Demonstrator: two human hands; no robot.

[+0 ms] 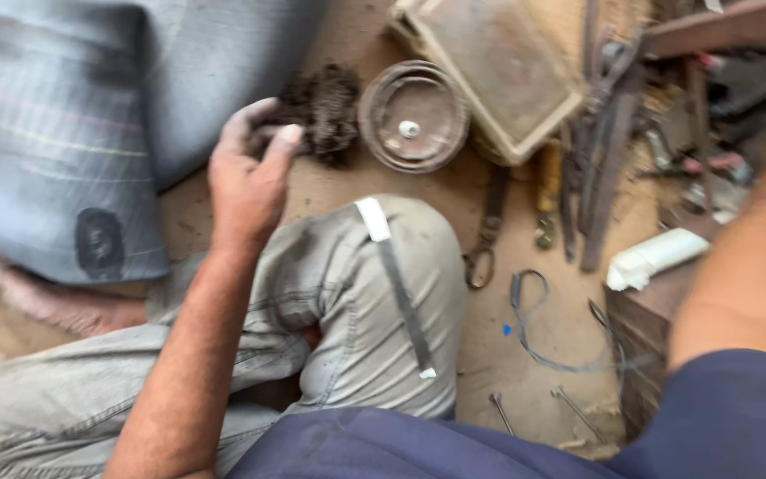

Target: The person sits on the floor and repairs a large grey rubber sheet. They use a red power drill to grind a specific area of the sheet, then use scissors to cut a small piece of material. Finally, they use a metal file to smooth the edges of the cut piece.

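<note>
Here the left hand [246,177] has its fingers pinched on a dark rag [325,111] lying on the floor beside a round lid [413,115]; a firmer, fuller grip would help; the right hand's fingers are out of view.

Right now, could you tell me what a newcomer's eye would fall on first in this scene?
First, the left hand, raised left of centre and closed on a dark wad of fibres. Just right of the wad, a round metal disc lies on the dirt floor. A big grey tyre fills the upper left, and the bent knee in grey trousers sits at centre.
</note>
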